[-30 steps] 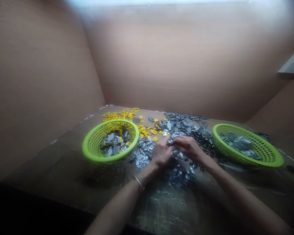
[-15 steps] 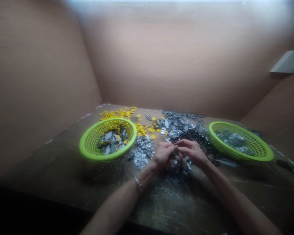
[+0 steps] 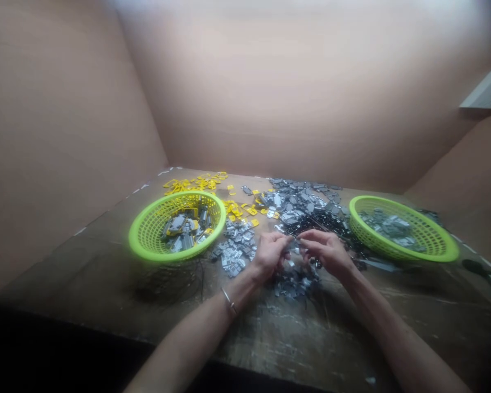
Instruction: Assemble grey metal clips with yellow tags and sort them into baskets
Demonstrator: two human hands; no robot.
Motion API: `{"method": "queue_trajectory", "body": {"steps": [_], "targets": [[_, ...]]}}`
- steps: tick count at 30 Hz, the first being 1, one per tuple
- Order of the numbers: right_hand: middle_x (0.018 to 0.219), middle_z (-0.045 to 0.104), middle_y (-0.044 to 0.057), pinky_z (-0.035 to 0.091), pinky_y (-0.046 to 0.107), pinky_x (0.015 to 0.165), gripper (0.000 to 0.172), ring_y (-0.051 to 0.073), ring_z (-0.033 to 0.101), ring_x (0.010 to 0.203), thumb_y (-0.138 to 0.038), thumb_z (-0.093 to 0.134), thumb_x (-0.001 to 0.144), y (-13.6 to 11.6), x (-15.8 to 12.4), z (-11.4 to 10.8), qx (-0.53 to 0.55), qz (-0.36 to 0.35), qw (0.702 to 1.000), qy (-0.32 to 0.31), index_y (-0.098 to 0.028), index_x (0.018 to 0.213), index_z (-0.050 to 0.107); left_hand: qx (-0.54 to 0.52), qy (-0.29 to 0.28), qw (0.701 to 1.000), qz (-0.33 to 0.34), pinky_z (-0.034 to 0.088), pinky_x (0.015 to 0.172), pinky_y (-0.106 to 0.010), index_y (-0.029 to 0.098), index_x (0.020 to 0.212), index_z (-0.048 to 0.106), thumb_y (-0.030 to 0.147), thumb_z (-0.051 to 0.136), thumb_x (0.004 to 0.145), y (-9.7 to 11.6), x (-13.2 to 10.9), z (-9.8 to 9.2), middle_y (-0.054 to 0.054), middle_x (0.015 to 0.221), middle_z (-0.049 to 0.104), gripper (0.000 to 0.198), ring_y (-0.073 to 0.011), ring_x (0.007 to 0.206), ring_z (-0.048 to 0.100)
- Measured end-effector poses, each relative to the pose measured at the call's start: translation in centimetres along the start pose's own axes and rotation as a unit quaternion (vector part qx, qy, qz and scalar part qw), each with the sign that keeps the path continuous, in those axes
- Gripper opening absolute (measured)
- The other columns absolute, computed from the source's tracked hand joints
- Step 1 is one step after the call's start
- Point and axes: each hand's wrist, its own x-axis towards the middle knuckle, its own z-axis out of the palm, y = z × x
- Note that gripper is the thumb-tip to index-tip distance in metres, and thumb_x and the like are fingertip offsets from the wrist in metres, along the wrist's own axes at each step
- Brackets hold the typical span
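I hold the left grip (image 3: pixel 270 254) and right grip (image 3: pixel 327 252) narrow, fingertips meeting over the grey metal parts (image 3: pixel 294 281), within easy reach; I cannot tell whether they hold a piece.

Head-worn view facing forward and down (close over left hand (image 3: pixel 270 254) and right hand (image 3: pixel 326 252))

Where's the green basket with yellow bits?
The green plastic basket is on the view's left, beside a pile of grey metal pieces, left of the person's left hand.
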Motion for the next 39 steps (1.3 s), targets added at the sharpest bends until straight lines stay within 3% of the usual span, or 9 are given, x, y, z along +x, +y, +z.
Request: {"method": "queue_trajectory", "body": {"steps": [4,9,14,19,25,29,36,38,39], "targets": [[0.046,0.051,-0.002,0.036,0.02,0.039,0.023,0.007,0.045,0.039,-0.036,0.057,0.062,-0.4,-0.2,0.1,-0.053,-0.008,0.998,0.036,-0.013,0.065,0.057,0.016,-0.001,1.0,-0.001,0.024,0.029,-0.016,0.011,0.062,0.048,0.044,0.046,0.066,-0.1,0.2,-0.3,0.002,0.045,0.045,0.033,-0.0031,0.03,0.035],[0.043,0.048,-0.003,0.03,0.018,0.036,0.025,0.005,0.04,0.037,-0.036,0.055,0.064,-0.8,-0.4,0.6,-0.09,-0.004,0.995,0.05,-0.012,0.059,0.055,0.092,-0.032,0.995,-0.027,0.028,0.033,-0.016,0.01,0.063,0.053,0.022,0.053,0.06,0.3,0.2,-0.4,0.003,0.045,0.046,0.012,-0.0046,0.034,0.04],[0.045,0.049,-0.002,0.027,0.016,0.032,0.025,0.005,0.04,0.035,-0.035,0.059,0.061,0.4,-0.1,0.7,0.068,0.05,0.996,0.012,-0.012,0.058,0.05,0.035,-0.077,0.996,-0.008,0.027,0.033,-0.016,0.01,0.064,0.054,0.02,0.052,0.059,0.1,0.2,-0.7,0.001,0.047,0.048,0.012,-0.0052,0.035,0.041],[0.043,0.045,-0.005,0.023,0.011,0.027,0.02,0.002,0.036,0.032,-0.023,0.061,0.061,2.2,0.6,0.6,0.261,0.147,0.951,-0.078,-0.014,0.059,0.043,-0.017,-0.102,0.995,0.015,0.031,0.037,-0.018,0.009,0.066,0.056,0.021,0.057,0.056,0.4,-0.1,-0.8,-0.001,0.057,0.053,0.016,-0.0051,0.039,0.043],[0.045,0.043,-0.007,0.02,0.007,0.024,0.013,0.0,0.033,0.03,-0.018,0.055,0.065,3.4,1.1,0.6,0.289,0.171,0.935,-0.115,-0.016,0.068,0.043,-0.024,-0.073,0.997,0.024,0.031,0.037,-0.017,0.009,0.066,0.053,0.024,0.058,0.057,0.3,-0.1,-0.5,-0.002,0.057,0.054,0.018,-0.0042,0.038,0.042],[0.043,0.04,-0.009,0.019,0.007,0.023,0.012,0.0,0.03,0.028,-0.021,0.053,0.068,3.9,1.4,0.9,0.276,0.178,0.938,-0.108,-0.016,0.069,0.043,-0.067,-0.047,0.996,0.022,0.031,0.035,-0.017,0.013,0.086,0.05,0.019,0.059,0.056,-0.1,0.0,-0.2,0.001,0.058,0.054,0.032,-0.0034,0.035,0.04],[0.043,0.045,-0.006,0.024,0.011,0.025,0.018,0.002,0.036,0.03,-0.031,0.054,0.067,1.5,0.9,0.8,0.207,0.148,0.966,-0.04,-0.015,0.064,0.046,-0.039,0.023,0.997,0.057,0.028,0.033,-0.016,0.011,0.077,0.054,0.018,0.056,0.058,-0.4,0.4,-0.1,0.001,0.052,0.053,0.021,-0.0034,0.034,0.04],[0.055,0.055,-0.001,0.033,0.016,0.032,0.019,0.006,0.045,0.04,-0.034,0.054,0.066,0.4,0.8,-0.3,0.02,0.057,0.996,0.072,-0.015,0.07,0.051,-0.04,0.082,0.993,0.074,0.025,0.032,-0.014,0.011,0.072,0.053,0.018,0.057,0.057,-0.2,0.7,-0.4,0.002,0.05,0.051,0.017,-0.0034,0.035,0.04],[0.06,0.056,0.001,0.036,0.018,0.037,0.02,0.008,0.048,0.045,-0.034,0.053,0.067,0.1,0.8,-0.9,-0.072,0.012,0.987,0.141,-0.015,0.074,0.054,-0.043,0.109,0.99,0.078,0.024,0.032,-0.014,0.011,0.069,0.052,0.017,0.057,0.056,-0.1,0.9,-0.6,0.002,0.049,0.05,0.016,-0.0035,0.036,0.041]]}}
